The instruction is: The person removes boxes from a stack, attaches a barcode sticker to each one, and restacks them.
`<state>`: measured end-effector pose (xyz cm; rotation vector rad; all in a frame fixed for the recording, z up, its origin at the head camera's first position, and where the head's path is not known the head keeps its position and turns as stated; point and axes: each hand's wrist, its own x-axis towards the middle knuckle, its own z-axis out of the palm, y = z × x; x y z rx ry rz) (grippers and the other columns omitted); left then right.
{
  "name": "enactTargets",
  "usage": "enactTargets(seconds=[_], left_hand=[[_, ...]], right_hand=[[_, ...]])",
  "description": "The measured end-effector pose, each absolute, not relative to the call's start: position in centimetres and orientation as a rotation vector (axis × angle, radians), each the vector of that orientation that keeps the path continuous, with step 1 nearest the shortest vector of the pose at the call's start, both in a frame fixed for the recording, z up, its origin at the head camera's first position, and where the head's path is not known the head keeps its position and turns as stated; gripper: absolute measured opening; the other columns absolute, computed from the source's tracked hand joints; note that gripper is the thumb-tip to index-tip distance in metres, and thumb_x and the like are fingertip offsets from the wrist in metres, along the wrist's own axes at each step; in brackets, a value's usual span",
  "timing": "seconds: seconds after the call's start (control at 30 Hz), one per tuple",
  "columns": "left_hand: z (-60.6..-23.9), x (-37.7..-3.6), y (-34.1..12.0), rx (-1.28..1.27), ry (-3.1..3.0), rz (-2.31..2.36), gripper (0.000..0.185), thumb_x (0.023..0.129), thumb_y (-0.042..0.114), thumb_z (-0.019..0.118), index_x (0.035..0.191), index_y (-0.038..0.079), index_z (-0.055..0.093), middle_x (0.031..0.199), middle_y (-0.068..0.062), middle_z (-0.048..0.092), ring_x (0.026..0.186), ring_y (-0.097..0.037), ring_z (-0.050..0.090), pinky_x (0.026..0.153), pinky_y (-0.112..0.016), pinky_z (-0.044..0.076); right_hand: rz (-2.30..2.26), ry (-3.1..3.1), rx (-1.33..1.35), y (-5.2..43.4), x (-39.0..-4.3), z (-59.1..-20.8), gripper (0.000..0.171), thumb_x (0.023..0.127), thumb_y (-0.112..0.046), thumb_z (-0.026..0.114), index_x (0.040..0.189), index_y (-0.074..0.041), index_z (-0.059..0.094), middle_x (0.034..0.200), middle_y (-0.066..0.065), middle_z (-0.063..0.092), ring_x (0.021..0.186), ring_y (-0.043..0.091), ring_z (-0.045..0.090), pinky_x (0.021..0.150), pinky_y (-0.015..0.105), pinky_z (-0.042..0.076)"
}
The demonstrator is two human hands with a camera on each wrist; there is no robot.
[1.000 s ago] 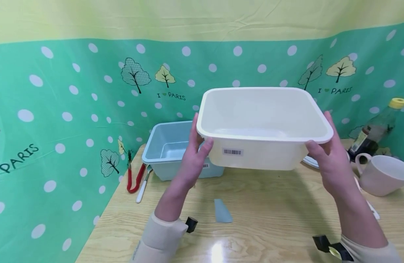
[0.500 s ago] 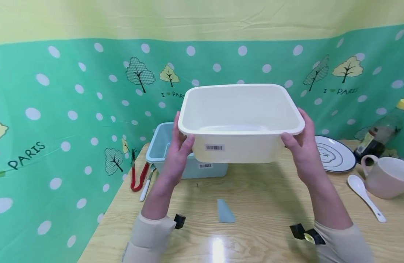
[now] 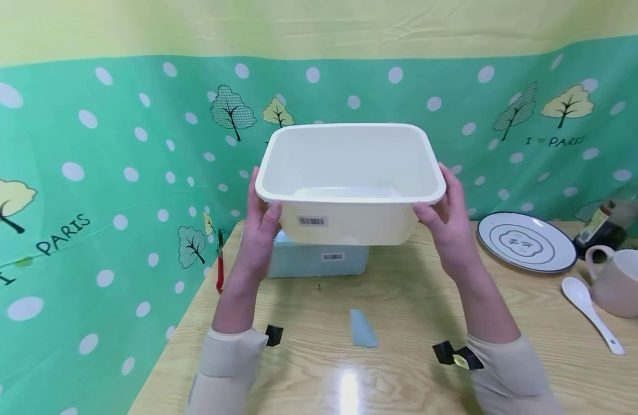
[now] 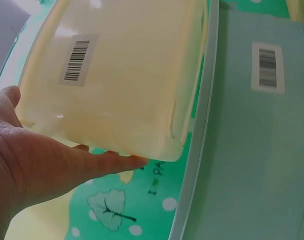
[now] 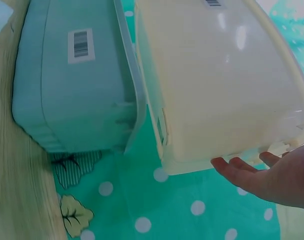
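hands hold a cream tub [image 3: 350, 178] in the air above the wooden table [image 3: 412, 357], directly over a pale blue tub [image 3: 319, 260] that stands at the back by the green dotted cloth [image 3: 116, 173]. the left hand [image 3: 259, 230] grips the tub's left end, thumb at the rim, and the right hand [image 3: 448, 227] grips the right end likewise. to the right lie a plate [image 3: 526, 242], a white spoon [image 3: 588, 311] and a mug [image 3: 619, 282].

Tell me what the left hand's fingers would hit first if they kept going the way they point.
Likely the green dotted backdrop; the left hand points along the white tub's side. Depth is unclear.
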<state>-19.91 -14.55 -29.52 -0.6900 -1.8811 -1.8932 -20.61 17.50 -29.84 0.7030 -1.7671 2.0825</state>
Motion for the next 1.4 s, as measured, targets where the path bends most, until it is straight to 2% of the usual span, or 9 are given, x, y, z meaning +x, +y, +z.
enactTargets(seconds=[0.13,0.33,0.47,0.63,0.87,0.97,1.17,1.4], left_hand=[[-29.5,-20.1,-15.4,-0.7,-1.854,-1.893,0.073,0.105,0.03,0.047,0.162,0.035,0.002,0.164,0.008,0.018,0.143,-0.025,0.033,0.112,-0.063,0.031],[-29.8,-20.2,-16.8,-0.706,-1.809,-1.909,0.071,0.106,0.03,0.047,0.162,0.035,0.004,0.163,0.007,0.023,0.142,-0.027,0.035,0.113,-0.064,0.027],[-30.3,-19.8,-17.9,-0.678,-1.796,-1.93,0.071,0.106,0.031,0.048,0.162,0.036,0.004,0.163,0.006,0.022,0.142,-0.028,0.035,0.113,-0.067,0.023],[-30.5,-19.8,-18.7,-0.675,-1.781,-1.943,0.073,0.105,0.031,0.049,0.162,0.038,0.004,0.164,0.004,0.021,0.142,-0.03,0.035,0.114,-0.068,0.021],[-31.1,-20.6,-19.4,-0.65,-1.767,-1.958,0.075,0.103,0.038,0.054,0.161,0.041,0.006,0.162,0.004,0.024,0.143,-0.028,0.033,0.113,-0.071,0.018],[-31.7,-20.8,-19.6,-0.629,-1.774,-1.969,0.076,0.103,0.038,0.053,0.161,0.042,0.005,0.161,0.001,0.025,0.142,-0.029,0.033,0.112,-0.071,0.018],[-32.4,-21.2,-19.8,-0.559,-1.812,-1.979,0.075,0.103,0.038,0.052,0.16,0.043,0.004,0.162,0.004,0.024,0.143,-0.026,0.031,0.111,-0.073,0.016],[-32.8,-21.7,-19.7,-0.415,-1.939,-2.005,0.071,0.103,0.041,0.052,0.159,0.041,0.009,0.162,0.008,0.025,0.144,-0.022,0.031,0.11,-0.069,0.025]], right_hand=[[2.07,-1.75,0.738,16.6,-21.3,-29.9,0.072,0.096,-0.009,0.062,0.157,-0.023,0.028,0.156,0.003,0.039,0.142,0.027,0.035,0.109,0.044,0.039],[2.051,-1.782,0.731,15.1,-22.2,-30.4,0.073,0.096,-0.013,0.063,0.158,-0.025,0.027,0.157,-0.001,0.038,0.145,0.023,0.032,0.111,0.057,0.035],[2.054,-1.815,0.738,14.0,-22.5,-31.0,0.075,0.096,-0.015,0.064,0.159,-0.026,0.025,0.16,-0.001,0.036,0.146,0.024,0.03,0.112,0.06,0.032],[2.056,-1.823,0.748,13.0,-23.0,-31.3,0.076,0.096,-0.018,0.065,0.16,-0.026,0.023,0.16,-0.001,0.034,0.146,0.025,0.031,0.112,0.06,0.033],[2.055,-1.862,0.703,12.2,-23.7,-31.6,0.077,0.097,-0.022,0.065,0.16,-0.027,0.021,0.161,-0.005,0.031,0.148,0.024,0.029,0.112,0.057,0.034],[2.054,-1.899,0.668,12.0,-23.8,-31.9,0.078,0.097,-0.024,0.066,0.161,-0.027,0.021,0.162,-0.006,0.03,0.147,0.024,0.029,0.112,0.055,0.035],[2.055,-1.944,0.649,11.8,-24.0,-32.4,0.079,0.098,-0.026,0.065,0.161,-0.025,0.018,0.164,-0.004,0.025,0.147,0.027,0.029,0.112,0.054,0.036],[2.039,-2.052,0.545,12.1,-24.1,-32.9,0.083,0.097,-0.032,0.067,0.162,-0.022,0.016,0.165,0.0,0.022,0.148,0.03,0.026,0.114,0.055,0.031]])
